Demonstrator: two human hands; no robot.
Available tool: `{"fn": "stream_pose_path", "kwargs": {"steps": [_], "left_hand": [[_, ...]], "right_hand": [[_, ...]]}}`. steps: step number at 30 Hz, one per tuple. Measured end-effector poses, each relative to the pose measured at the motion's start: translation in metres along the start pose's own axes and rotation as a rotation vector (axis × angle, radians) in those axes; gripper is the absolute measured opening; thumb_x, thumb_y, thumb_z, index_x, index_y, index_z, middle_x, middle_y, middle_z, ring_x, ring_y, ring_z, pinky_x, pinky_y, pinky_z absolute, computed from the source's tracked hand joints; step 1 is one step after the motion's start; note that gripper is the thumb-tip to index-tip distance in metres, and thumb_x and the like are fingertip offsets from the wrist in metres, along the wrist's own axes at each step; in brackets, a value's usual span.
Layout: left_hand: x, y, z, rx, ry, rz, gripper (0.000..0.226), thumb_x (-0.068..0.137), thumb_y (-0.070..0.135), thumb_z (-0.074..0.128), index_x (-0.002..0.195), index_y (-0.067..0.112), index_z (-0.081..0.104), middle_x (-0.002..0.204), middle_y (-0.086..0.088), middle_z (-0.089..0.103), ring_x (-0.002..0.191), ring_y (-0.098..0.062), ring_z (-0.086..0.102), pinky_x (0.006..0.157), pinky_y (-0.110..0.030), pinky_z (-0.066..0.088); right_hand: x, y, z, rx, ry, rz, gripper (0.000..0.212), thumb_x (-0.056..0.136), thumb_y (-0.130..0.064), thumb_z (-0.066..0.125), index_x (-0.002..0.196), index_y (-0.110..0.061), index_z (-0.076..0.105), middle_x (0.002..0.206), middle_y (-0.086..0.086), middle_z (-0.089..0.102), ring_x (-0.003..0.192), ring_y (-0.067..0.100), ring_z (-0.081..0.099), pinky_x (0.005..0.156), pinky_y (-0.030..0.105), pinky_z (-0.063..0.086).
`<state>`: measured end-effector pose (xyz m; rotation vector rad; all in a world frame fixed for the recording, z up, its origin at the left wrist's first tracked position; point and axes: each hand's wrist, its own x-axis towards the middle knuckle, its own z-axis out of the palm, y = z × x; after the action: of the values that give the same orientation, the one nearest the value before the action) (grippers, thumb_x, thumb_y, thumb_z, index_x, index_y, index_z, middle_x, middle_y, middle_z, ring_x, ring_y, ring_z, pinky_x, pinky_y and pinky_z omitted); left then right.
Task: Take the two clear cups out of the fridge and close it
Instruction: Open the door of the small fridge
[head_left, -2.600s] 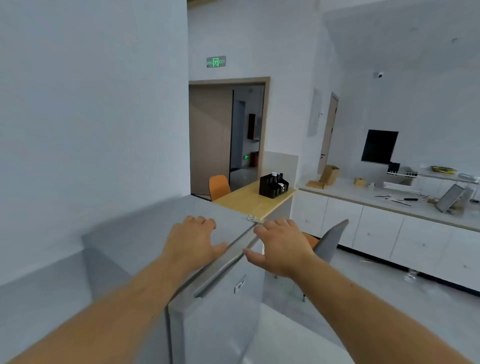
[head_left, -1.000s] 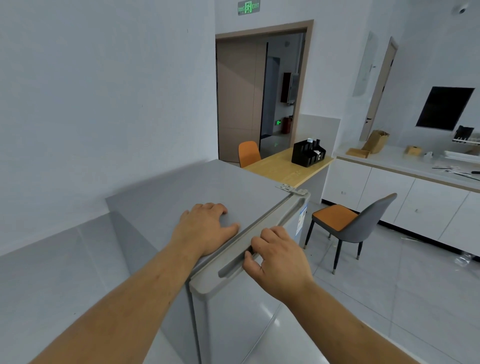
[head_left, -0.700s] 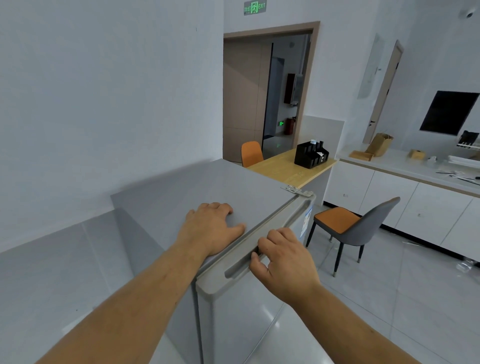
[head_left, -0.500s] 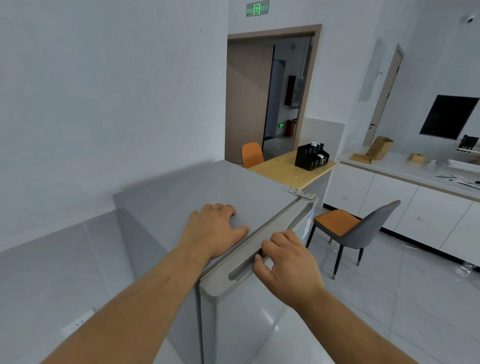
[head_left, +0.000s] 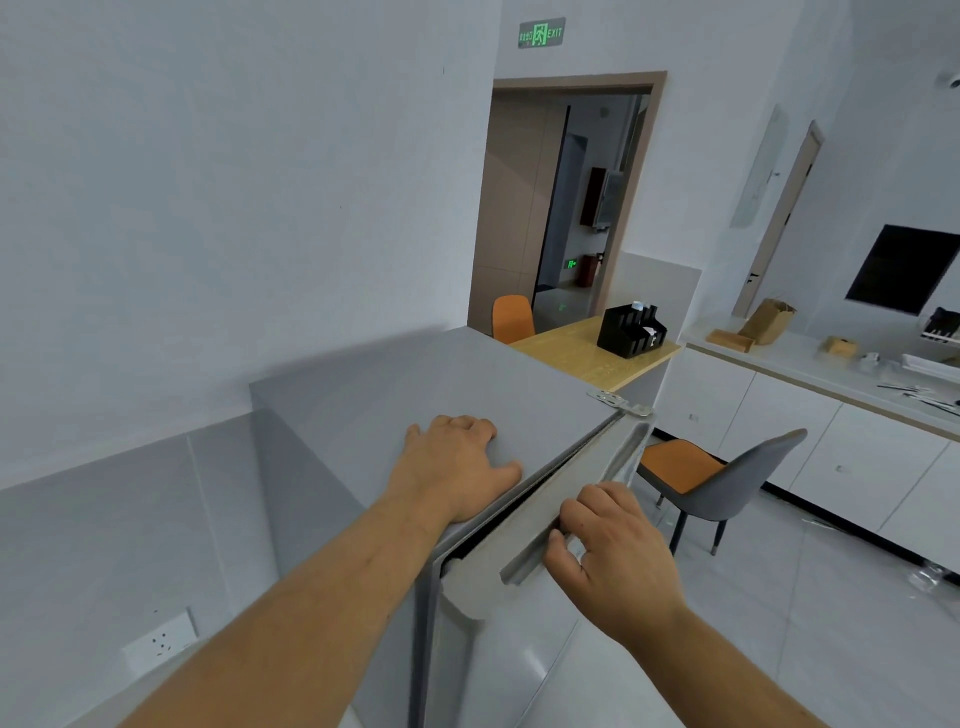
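A small grey fridge (head_left: 363, 395) stands against the white wall, seen from above. Its door (head_left: 509, 639) is ajar, with a dark gap along the top edge. My left hand (head_left: 457, 467) lies flat on the fridge top near the front edge, fingers spread. My right hand (head_left: 608, 551) curls its fingers into the recessed handle (head_left: 524, 566) on the door's top. The fridge's inside is hidden, and no clear cups are visible.
A grey chair with an orange seat (head_left: 722, 483) stands right of the door. Behind the fridge is a wooden table (head_left: 587, 353) with a black organiser (head_left: 631, 332). White cabinets and counter (head_left: 831, 410) line the right wall. A wall socket (head_left: 158, 642) sits low left.
The fridge door has come away from the body, opening a dark gap along the top. My right hand has moved back with the handle. My left hand stays on the fridge top.
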<state>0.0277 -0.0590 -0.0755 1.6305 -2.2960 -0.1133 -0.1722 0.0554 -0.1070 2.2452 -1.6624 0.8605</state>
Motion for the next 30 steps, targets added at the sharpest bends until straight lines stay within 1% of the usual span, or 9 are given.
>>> {"fn": "stream_pose_path", "kwargs": {"steps": [6, 9, 14, 16, 17, 19, 21, 24, 30], "left_hand": [[0.001, 0.0, 0.0, 0.009, -0.009, -0.004, 0.081, 0.079, 0.077, 0.03, 0.142, 0.031, 0.049, 0.148, 0.001, 0.052, 0.133, -0.023, 0.043, 0.113, -0.058, 0.03], [-0.002, 0.002, -0.002, 0.027, 0.008, 0.001, 0.079, 0.08, 0.077, 0.03, 0.141, 0.03, 0.051, 0.147, 0.001, 0.053, 0.132, -0.024, 0.044, 0.111, -0.058, 0.032], [-0.006, 0.003, -0.006, 0.052, -0.023, 0.023, 0.075, 0.082, 0.068, 0.024, 0.139, 0.028, 0.05, 0.146, 0.001, 0.054, 0.131, -0.024, 0.046, 0.109, -0.056, 0.036], [-0.005, 0.002, -0.006, 0.067, -0.031, 0.018, 0.055, 0.089, 0.056, 0.033, 0.133, 0.029, 0.052, 0.142, 0.001, 0.056, 0.128, -0.023, 0.047, 0.108, -0.053, 0.037], [-0.004, 0.002, -0.006, 0.059, -0.035, 0.009, 0.05, 0.092, 0.052, 0.037, 0.134, 0.029, 0.052, 0.143, 0.002, 0.056, 0.13, -0.023, 0.047, 0.109, -0.052, 0.036], [-0.002, 0.001, -0.005, 0.049, -0.028, 0.003, 0.051, 0.093, 0.05, 0.039, 0.138, 0.03, 0.05, 0.145, 0.002, 0.054, 0.132, -0.023, 0.046, 0.11, -0.052, 0.035], [-0.003, 0.001, -0.005, 0.049, -0.006, 0.011, 0.062, 0.088, 0.06, 0.033, 0.139, 0.03, 0.05, 0.145, 0.002, 0.055, 0.131, -0.023, 0.047, 0.109, -0.052, 0.036], [-0.005, 0.002, -0.005, 0.023, 0.008, 0.006, 0.08, 0.082, 0.079, 0.027, 0.141, 0.031, 0.051, 0.147, 0.003, 0.055, 0.133, -0.023, 0.046, 0.11, -0.053, 0.036], [-0.006, 0.006, -0.005, 0.018, 0.012, -0.013, 0.074, 0.082, 0.074, 0.037, 0.141, 0.032, 0.051, 0.148, 0.004, 0.054, 0.133, -0.023, 0.046, 0.11, -0.051, 0.036]], "right_hand": [[-0.012, 0.011, -0.023, 0.056, -0.078, 0.019, 0.014, 0.091, -0.042, 0.055, 0.086, -0.029, 0.053, 0.087, -0.015, 0.05, 0.088, 0.009, 0.047, 0.074, 0.027, 0.047], [-0.001, -0.008, -0.03, 0.056, -0.03, 0.055, 0.017, 0.087, -0.039, 0.054, 0.098, -0.027, 0.057, 0.095, -0.012, 0.054, 0.09, 0.01, 0.049, 0.075, 0.029, 0.05], [0.042, -0.067, -0.016, -0.006, -0.076, 0.111, 0.035, 0.092, -0.046, 0.042, 0.107, -0.021, 0.061, 0.104, -0.002, 0.058, 0.104, 0.021, 0.048, 0.098, 0.04, 0.043], [0.05, -0.083, -0.005, -0.022, -0.182, 0.225, 0.051, 0.093, -0.048, 0.037, 0.135, -0.023, 0.05, 0.133, 0.005, 0.053, 0.133, 0.032, 0.039, 0.116, 0.052, 0.028], [0.05, -0.087, 0.0, 0.009, -0.24, 0.295, 0.059, 0.093, -0.049, 0.033, 0.148, -0.027, 0.038, 0.15, 0.007, 0.043, 0.147, 0.037, 0.024, 0.121, 0.058, 0.016], [0.048, -0.086, 0.007, 0.053, -0.321, 0.378, 0.071, 0.093, -0.052, 0.027, 0.16, -0.035, 0.012, 0.169, 0.007, 0.016, 0.156, 0.036, -0.003, 0.123, 0.061, -0.002], [0.043, -0.078, 0.009, 0.02, -0.348, 0.384, 0.077, 0.091, -0.059, 0.023, 0.161, -0.037, 0.0, 0.172, 0.007, 0.004, 0.156, 0.035, -0.012, 0.122, 0.06, -0.008], [0.032, -0.064, 0.003, -0.026, -0.412, 0.43, 0.087, 0.085, -0.07, 0.023, 0.161, -0.037, -0.004, 0.172, 0.008, -0.003, 0.155, 0.036, -0.015, 0.122, 0.059, -0.009], [0.002, -0.037, -0.021, -0.064, -0.468, 0.495, 0.098, 0.082, -0.068, 0.033, 0.16, -0.032, -0.013, 0.171, 0.014, -0.01, 0.154, 0.038, -0.017, 0.125, 0.054, -0.004]]}}
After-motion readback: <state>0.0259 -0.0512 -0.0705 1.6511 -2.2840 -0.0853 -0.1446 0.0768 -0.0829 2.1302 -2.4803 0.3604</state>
